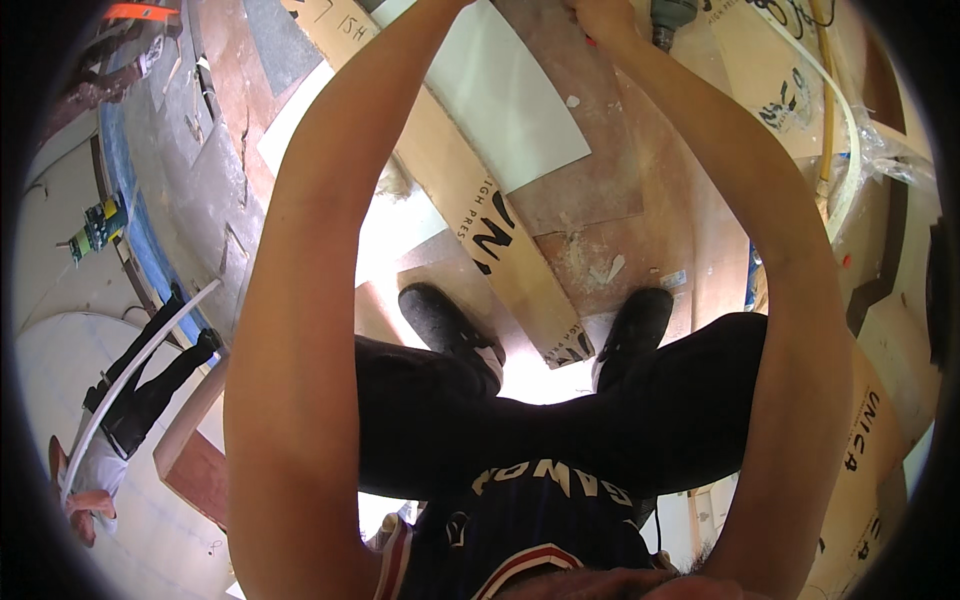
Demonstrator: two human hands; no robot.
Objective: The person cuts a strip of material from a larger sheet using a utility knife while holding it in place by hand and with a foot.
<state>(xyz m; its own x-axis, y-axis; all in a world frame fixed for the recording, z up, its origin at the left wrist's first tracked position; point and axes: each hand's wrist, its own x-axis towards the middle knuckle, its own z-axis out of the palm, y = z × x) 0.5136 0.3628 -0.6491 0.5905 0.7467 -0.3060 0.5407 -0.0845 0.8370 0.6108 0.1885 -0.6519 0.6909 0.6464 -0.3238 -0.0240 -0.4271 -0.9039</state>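
Both my arms stretch forward to the upper edge of the picture. My left hand (463, 3) is almost wholly cut off there; only the part by the wrist shows, above a pale white sheet (515, 110). Partly in view is my right hand (598, 14), its fingers cropped and blurred, so what they hold is hidden. A small red bit (590, 42) shows beside it. Just right of that hand lies a grey-green power tool with a dark chuck (663, 36). Between my feet runs a long, printed tan board strip (490, 220), slanting up to the left under the sheet.
My dark shoes (440, 315) stand on brown floor sheeting with scraps and dust. At right are a pale curved strip (852, 150), clear plastic wrap (895, 165) and printed boards (850, 480). Far left, a person (115, 430) in dark trousers stands near a green-yellow tool (97, 228).
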